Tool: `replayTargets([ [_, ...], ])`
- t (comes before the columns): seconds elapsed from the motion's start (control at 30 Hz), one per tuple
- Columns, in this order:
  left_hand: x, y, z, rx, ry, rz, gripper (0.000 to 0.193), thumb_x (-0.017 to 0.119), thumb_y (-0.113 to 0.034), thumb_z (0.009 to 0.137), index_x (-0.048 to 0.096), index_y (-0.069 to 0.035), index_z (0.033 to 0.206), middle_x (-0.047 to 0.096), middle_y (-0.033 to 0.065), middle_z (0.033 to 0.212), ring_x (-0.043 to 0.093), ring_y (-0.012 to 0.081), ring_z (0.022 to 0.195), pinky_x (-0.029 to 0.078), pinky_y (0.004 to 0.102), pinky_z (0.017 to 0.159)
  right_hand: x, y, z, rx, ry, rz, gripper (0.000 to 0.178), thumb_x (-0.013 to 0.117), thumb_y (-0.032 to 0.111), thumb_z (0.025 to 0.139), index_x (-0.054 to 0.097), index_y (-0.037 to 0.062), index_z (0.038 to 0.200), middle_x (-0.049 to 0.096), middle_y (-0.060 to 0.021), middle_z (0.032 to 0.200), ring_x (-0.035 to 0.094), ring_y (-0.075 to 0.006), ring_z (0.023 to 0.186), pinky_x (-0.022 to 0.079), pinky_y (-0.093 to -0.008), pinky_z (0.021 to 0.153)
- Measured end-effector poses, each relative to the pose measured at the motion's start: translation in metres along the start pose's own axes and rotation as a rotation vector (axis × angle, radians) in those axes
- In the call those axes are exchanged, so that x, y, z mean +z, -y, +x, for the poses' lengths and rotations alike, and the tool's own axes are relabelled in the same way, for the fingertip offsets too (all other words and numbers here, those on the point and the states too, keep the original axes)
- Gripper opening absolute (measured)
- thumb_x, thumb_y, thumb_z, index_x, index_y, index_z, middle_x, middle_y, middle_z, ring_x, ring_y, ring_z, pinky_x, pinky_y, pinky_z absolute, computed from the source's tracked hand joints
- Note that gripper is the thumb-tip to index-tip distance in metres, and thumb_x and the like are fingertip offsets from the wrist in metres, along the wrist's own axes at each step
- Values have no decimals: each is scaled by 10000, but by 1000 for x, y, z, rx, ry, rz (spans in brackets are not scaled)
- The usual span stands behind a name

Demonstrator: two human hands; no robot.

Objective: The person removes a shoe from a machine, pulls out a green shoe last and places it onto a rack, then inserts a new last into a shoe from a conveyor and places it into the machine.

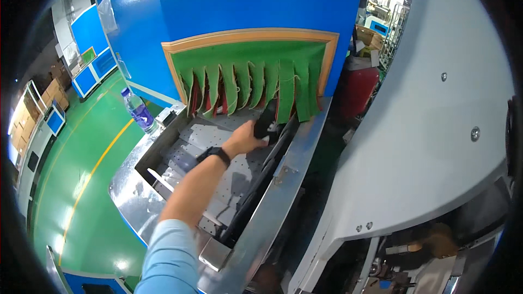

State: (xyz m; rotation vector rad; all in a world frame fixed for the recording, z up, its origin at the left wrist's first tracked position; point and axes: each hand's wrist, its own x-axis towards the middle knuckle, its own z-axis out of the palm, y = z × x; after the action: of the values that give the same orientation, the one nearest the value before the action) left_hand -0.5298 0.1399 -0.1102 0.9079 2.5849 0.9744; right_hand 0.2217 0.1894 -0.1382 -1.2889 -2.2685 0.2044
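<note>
My left hand (243, 139), in a light blue sleeve with a black watch (219, 155) on the wrist, reaches forward over a perforated grey conveyor bed (231, 181). Its fingers are closed around a dark item (266, 124) with small whitish patches; its kind is not clear. That item is right at the hanging green strip curtain (286, 90), which covers a wood-framed opening in a blue machine. My right hand cannot be made out; a dark, blurred brownish shape shows low in the picture.
A metal frame edge (287, 177) runs along the bed's right side. A white rod (159, 178) lies across the bed. A water bottle (139, 111) stands at its far left corner. A large pale grey machine housing (419, 125) fills the right.
</note>
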Motion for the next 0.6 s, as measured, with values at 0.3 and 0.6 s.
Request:
replayTargets([
  [0.3, -36, 40, -139, -50, -165, -34, 762, 906, -267, 646, 497, 24, 1220, 673, 259, 1050, 653, 403, 1040, 505, 459, 893, 3, -26, -12, -47, 114, 26, 407, 546, 317, 1010, 679, 2, 790, 606, -173, 747, 535, -311, 609, 482, -433, 581],
  [0.6, -89, -36, -278, 277, -288, -469, 697, 873, -80, 718, 515, -51, 1315, 651, 105, 1186, 624, 222, 1131, 485, 350, 974, -8, -6, -43, -167, 146, -31, 338, 550, 267, 1002, 726, 10, 871, 687, -180, 833, 642, -328, 753, 555, -427, 792],
])
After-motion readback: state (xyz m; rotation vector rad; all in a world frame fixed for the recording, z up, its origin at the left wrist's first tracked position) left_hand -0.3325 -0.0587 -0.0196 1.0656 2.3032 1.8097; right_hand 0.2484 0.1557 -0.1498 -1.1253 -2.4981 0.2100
